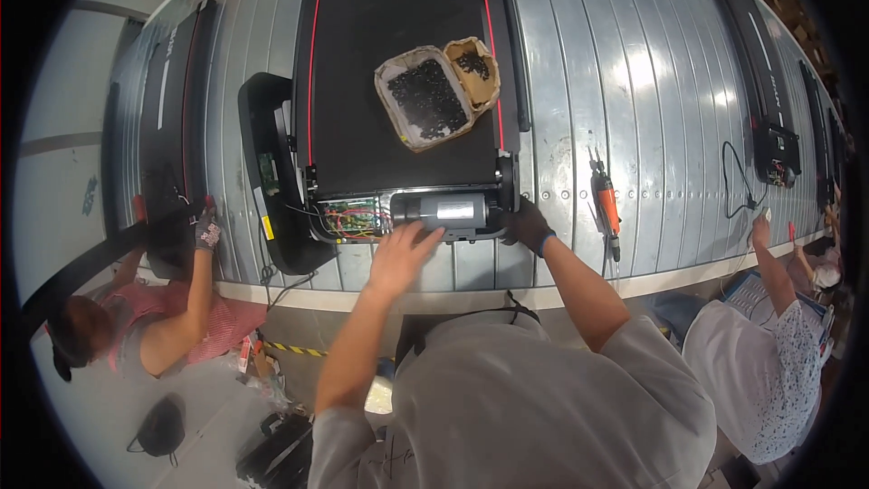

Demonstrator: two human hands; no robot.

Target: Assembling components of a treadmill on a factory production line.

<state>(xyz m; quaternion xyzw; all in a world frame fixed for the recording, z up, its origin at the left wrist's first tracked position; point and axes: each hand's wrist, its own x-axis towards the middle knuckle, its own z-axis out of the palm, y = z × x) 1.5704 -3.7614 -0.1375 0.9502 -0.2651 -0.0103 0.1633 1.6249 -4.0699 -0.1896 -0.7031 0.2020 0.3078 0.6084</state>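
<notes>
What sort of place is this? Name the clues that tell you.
Probably a factory assembly line for treadmills: a treadmill with its motor and wiring uncovered lies on a metal slat conveyor, a power screwdriver beside it, and other workers tend further units.

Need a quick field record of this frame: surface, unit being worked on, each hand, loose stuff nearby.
surface: ribbed metal conveyor line
unit: black treadmill, front cover off, motor and coloured wiring exposed
left hand: bare, fingers spread on the motor's near end
right hand: dark glove, on the unit's front right corner
on belt: two cardboard trays of small dark parts
beside unit: orange power screwdriver, right; loose black cover, left
others: a person on each side
</notes>
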